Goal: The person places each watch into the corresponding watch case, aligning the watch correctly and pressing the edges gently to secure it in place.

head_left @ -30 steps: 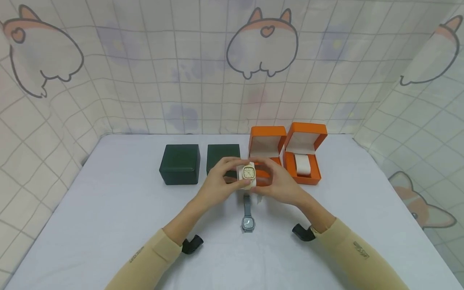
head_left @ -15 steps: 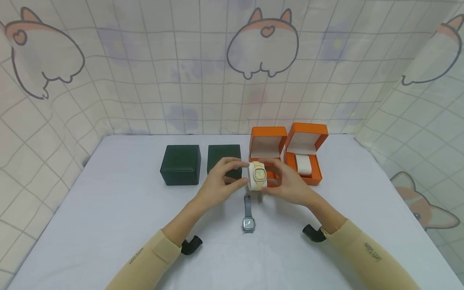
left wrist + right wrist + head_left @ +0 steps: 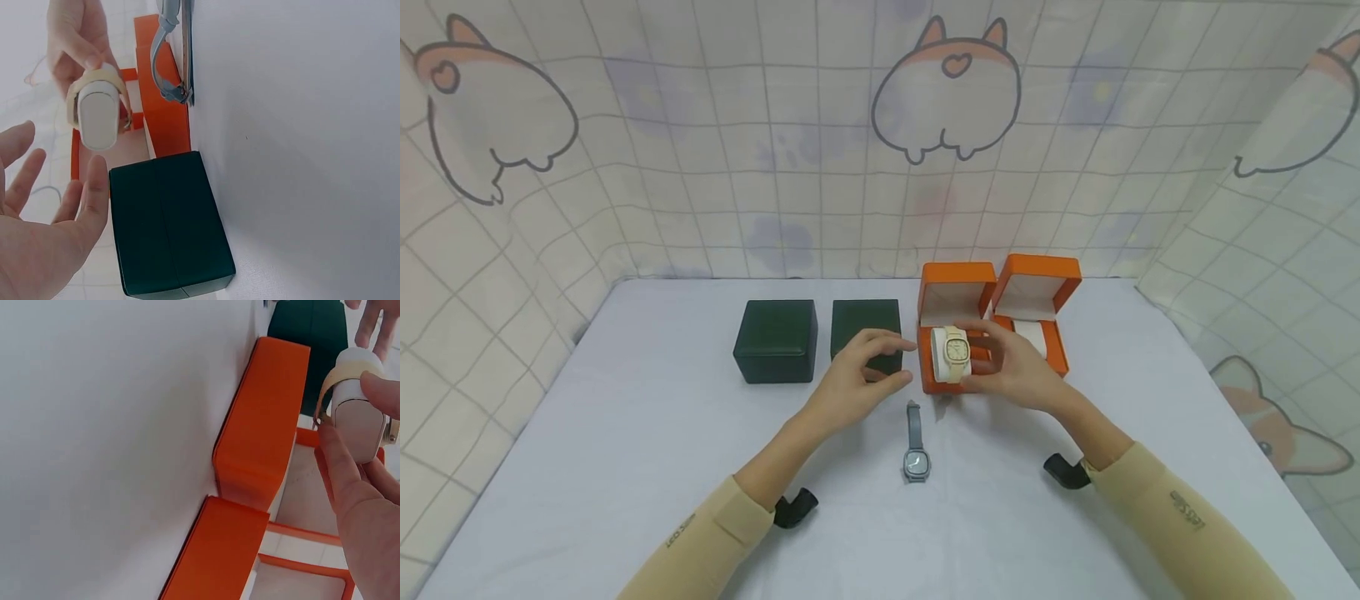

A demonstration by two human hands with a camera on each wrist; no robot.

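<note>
My right hand (image 3: pixel 1018 367) pinches a white watch cushion (image 3: pixel 937 360) by its right end between thumb and fingers. Strapped round the cushion is a cream watch (image 3: pixel 957 350) with a squarish dial facing up. Both are over the base of the left orange watch box (image 3: pixel 958 272), whose lid stands up. In the right wrist view, the watch strap (image 3: pixel 353 370) wraps the cushion above the box. My left hand (image 3: pixel 853 379) is apart from it, fingers spread and gently bent, with nothing between them. A grey-blue watch (image 3: pixel 916 462) lies stretched out on the table below the hands.
A second orange box (image 3: pixel 1042 267) stands at the right with its lid up and a white cushion (image 3: pixel 1032 335) inside. Two closed dark green boxes, a left one (image 3: pixel 777 329) and a right one (image 3: pixel 865 315), sit left of the orange ones. A tiled-pattern cloth (image 3: pixel 820 200) hangs behind.
My right hand has carried the cushion with the cream watch rightward, from between both hands to over the left orange box. My left hand has let go and stayed in place.
</note>
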